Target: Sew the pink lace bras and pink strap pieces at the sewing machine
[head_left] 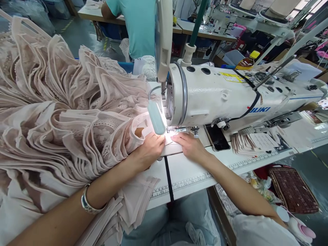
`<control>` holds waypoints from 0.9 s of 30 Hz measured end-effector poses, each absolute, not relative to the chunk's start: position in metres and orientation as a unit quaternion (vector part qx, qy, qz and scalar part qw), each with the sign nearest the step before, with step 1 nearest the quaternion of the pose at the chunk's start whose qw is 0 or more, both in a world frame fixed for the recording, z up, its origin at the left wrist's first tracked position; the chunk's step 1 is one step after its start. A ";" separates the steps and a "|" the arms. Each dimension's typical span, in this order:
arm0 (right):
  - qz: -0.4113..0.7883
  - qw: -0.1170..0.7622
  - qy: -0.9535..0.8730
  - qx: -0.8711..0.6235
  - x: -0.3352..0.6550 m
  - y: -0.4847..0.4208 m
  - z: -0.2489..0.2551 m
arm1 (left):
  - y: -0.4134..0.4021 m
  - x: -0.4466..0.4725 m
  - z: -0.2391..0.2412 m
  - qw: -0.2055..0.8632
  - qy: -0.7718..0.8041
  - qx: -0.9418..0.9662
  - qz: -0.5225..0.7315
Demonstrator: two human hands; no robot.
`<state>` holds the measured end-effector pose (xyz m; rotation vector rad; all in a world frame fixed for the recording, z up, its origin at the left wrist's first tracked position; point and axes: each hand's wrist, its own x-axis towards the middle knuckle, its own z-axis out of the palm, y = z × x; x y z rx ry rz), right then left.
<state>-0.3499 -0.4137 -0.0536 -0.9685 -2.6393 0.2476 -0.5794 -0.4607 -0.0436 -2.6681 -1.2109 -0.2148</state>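
Observation:
A white Juki sewing machine (220, 95) stands on the white table (189, 174). Its lamp (156, 118) lights the needle area. My left hand (150, 148) lies flat on a pale pink fabric piece (143, 130) just left of the presser foot (180, 130), fingers pressed down on the cloth. On the right side of the foot my right hand (189, 145) rests with fingers stretched out, touching the same lit piece. A big pile of pale pink lace garments (64, 116) spreads to the left, over my left forearm's side.
A black phone (217, 136) lies under the machine arm, next to a stack of paper tags (253, 141). A ruler strip runs along the table's front edge. A brown woven basket (293, 189) sits low right. A person in a teal shirt (140, 24) sits ahead.

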 end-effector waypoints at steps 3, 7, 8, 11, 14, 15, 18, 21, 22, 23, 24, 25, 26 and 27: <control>0.112 0.199 -0.913 -0.338 -0.348 -0.413 -0.057 | -0.460 -0.581 -0.044 0.063 -0.442 -0.892 -0.073; 0.142 0.225 -0.896 -0.355 -0.346 -0.413 -0.057 | -0.461 -0.583 -0.050 0.039 -0.483 -0.865 -0.131; 0.151 0.228 -0.892 -0.360 -0.346 -0.413 -0.057 | -0.461 -0.584 -0.050 0.027 -0.485 -0.861 -0.152; 0.176 0.247 -0.886 -0.352 -0.346 -0.412 -0.055 | -0.460 -0.584 -0.048 -0.025 -0.450 -0.869 -0.201; 0.187 0.267 -0.893 -0.309 -0.346 -0.412 -0.054 | -0.458 -0.582 -0.043 -0.061 -0.383 -0.895 -0.219; 0.186 0.271 -0.897 -0.295 -0.346 -0.412 -0.054 | -0.458 -0.581 -0.041 -0.056 -0.372 -0.900 -0.219; 0.175 0.274 -0.904 -0.279 -0.346 -0.412 -0.055 | -0.460 -0.579 -0.037 0.003 -0.375 -0.907 -0.194; 0.163 0.273 -0.905 -0.283 -0.347 -0.412 -0.055 | -0.462 -0.577 -0.035 0.046 -0.389 -0.907 -0.156; 0.162 0.272 -0.905 -0.285 -0.346 -0.411 -0.055 | -0.463 -0.576 -0.035 0.054 -0.392 -0.907 -0.148; 0.161 0.270 -0.905 -0.287 -0.346 -0.411 -0.055 | -0.463 -0.576 -0.034 0.059 -0.394 -0.906 -0.142; 0.161 0.268 -0.905 -0.289 -0.346 -0.411 -0.056 | -0.464 -0.575 -0.034 0.063 -0.396 -0.906 -0.139; 0.160 0.265 -0.905 -0.292 -0.346 -0.411 -0.056 | -0.464 -0.575 -0.034 0.065 -0.398 -0.905 -0.137; 0.160 0.263 -0.905 -0.296 -0.346 -0.411 -0.056 | -0.465 -0.574 -0.034 0.065 -0.401 -0.904 -0.134; 0.159 0.262 -0.904 -0.297 -0.346 -0.412 -0.057 | -0.465 -0.574 -0.034 0.064 -0.403 -0.904 -0.132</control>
